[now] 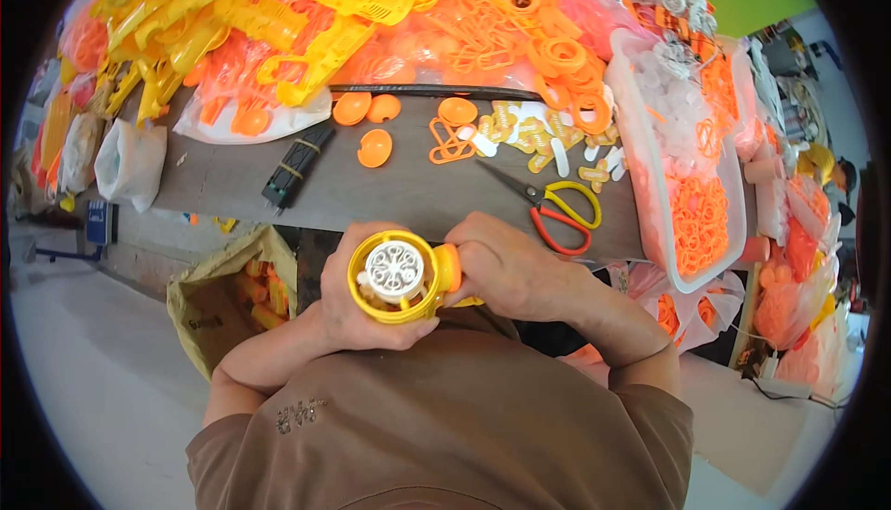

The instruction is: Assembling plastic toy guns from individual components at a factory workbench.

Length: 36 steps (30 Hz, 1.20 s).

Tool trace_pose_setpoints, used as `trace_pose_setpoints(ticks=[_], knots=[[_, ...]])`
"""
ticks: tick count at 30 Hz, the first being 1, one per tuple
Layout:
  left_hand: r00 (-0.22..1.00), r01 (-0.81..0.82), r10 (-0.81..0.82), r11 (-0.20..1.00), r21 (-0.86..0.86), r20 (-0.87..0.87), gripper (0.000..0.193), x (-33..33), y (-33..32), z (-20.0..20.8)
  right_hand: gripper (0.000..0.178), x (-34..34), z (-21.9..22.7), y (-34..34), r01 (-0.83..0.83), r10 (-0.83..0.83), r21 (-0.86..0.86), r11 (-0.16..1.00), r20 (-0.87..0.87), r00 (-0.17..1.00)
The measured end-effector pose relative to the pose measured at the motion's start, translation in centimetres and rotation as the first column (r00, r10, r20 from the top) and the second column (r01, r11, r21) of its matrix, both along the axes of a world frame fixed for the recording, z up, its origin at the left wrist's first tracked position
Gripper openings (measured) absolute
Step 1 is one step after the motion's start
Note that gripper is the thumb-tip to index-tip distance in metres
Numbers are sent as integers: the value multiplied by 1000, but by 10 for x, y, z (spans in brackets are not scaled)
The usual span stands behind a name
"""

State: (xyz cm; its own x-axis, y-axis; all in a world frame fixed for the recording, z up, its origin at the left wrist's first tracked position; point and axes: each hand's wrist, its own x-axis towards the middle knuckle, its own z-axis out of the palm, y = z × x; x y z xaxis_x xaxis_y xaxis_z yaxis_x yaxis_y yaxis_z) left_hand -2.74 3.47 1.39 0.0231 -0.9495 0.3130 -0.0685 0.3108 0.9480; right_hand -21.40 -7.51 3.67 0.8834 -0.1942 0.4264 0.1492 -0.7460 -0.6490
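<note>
In front of my chest, a yellow toy bubble gun (351, 280) points its round front end up, showing a white disc (394, 271) with holes inside the yellow ring. My left hand (348, 317) wraps around its barrel from the left, thumb along the lower side. On the other side, my right hand (515, 273) has its curled fingers against an orange round part (449, 269) on the gun's side. That hand hides part of the gun's body. Closest on the table are open scissors (548, 202) with one yellow and one red handle.
A black box with a rubber band (295, 168), orange cups (374, 148) and small stickers (538, 129) lie on the table (408, 199). Yellow gun shells (251, 18) are heaped behind. A white bin (687, 273) holds orange rings at right; a sack (209, 301) stands below left.
</note>
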Motion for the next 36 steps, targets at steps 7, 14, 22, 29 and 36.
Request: trace_pose_setpoints(ticks=[7,14,22,29,36], knots=[[984,176,-176,984,13,-36,75,9,-8,13,26,-2,12,0,-93,99,43,995,-165,981],[822,278,-11,880,385,-569,69,14,-41,10,25,3,17,-31,127,-124,28,991,-106,987],[787,342,-29,852,396,-616,63,20,-39,-4,28,-55,-4,-187,603,-786,-659,449,29,617],[836,244,23,879,410,-549,60,15,-40,-2,26,-65,-7,-204,640,-789,-547,540,-62,612],[889,272,-60,866,420,-453,61,8,-39,2,33,-8,39,-103,420,-365,186,888,-269,891]])
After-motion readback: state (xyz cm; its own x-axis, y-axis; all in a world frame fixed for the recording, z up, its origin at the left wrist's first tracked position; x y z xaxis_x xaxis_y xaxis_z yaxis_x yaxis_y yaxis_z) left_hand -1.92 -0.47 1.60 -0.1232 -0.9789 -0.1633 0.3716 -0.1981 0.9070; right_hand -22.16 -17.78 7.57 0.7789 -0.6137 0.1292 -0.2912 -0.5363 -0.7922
